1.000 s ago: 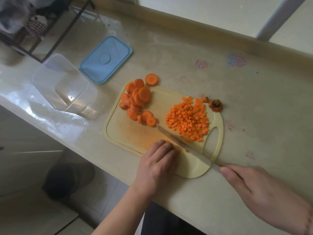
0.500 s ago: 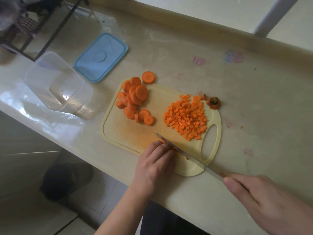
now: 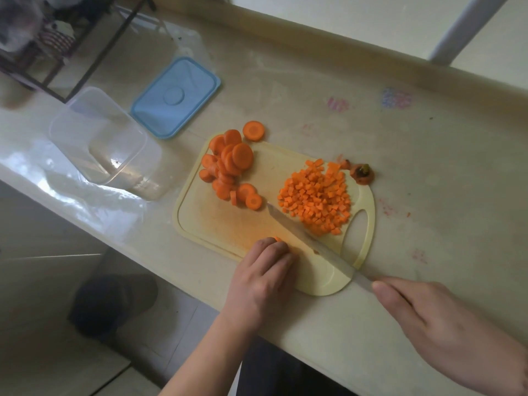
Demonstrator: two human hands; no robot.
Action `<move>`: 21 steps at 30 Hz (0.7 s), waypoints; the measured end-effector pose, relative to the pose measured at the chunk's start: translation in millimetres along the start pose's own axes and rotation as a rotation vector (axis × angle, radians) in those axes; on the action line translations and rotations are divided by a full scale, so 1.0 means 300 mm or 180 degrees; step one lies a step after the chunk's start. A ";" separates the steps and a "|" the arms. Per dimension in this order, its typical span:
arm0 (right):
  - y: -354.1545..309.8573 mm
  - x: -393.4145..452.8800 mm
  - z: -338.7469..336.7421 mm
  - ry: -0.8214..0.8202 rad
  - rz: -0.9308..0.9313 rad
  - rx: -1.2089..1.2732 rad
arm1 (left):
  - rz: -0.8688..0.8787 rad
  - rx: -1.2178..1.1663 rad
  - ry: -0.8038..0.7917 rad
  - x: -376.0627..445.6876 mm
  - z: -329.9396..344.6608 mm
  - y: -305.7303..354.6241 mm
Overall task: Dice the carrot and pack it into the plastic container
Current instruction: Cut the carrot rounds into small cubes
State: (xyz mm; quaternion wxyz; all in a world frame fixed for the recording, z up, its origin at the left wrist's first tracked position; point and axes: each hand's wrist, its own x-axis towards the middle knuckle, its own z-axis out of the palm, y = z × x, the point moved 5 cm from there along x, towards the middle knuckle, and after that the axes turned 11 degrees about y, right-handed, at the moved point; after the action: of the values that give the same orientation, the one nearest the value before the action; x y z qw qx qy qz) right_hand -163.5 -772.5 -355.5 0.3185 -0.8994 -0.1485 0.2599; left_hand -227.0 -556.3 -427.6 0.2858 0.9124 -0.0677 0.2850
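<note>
A pale yellow cutting board (image 3: 217,221) lies on the counter. A heap of carrot rounds (image 3: 228,167) covers its far left part, and one round (image 3: 253,130) lies just off its far edge. Diced carrot (image 3: 317,195) is piled at the right, near the handle hole. My left hand (image 3: 264,277) curls over a small carrot piece (image 3: 277,239) at the board's near edge; most of the piece is hidden. My right hand (image 3: 440,324) grips the knife (image 3: 308,240), whose blade lies across the board beside my left fingers. The clear plastic container (image 3: 97,138) stands empty to the left.
A blue lid (image 3: 177,97) lies behind the container. A carrot top (image 3: 362,174) sits at the board's far right corner. A dark wire rack (image 3: 57,44) stands at the far left. The counter's near edge runs just below the board.
The knife blade has drawn back and forth beside my left fingers, ending pushed further over the board. My left hand has stayed on the carrot piece.
</note>
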 end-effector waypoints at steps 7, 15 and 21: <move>0.017 -0.045 0.027 -0.0251 0.0135 0.0008 | -0.0014 -0.0104 -0.0062 -0.010 -0.001 -0.009; 0.004 -0.019 0.055 -0.0169 -0.0041 -0.0256 | -0.0140 -0.0155 0.0091 0.000 -0.006 -0.011; 0.003 0.008 0.025 -0.0005 -0.0068 -0.0052 | -0.0027 -0.0054 0.0013 0.000 -0.011 -0.004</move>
State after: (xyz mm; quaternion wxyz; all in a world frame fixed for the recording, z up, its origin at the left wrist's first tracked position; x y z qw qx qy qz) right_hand -165.7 -768.4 -361.9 0.3138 -0.9002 -0.1604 0.2560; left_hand -228.3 -553.6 -426.0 0.2950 0.9096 -0.0656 0.2851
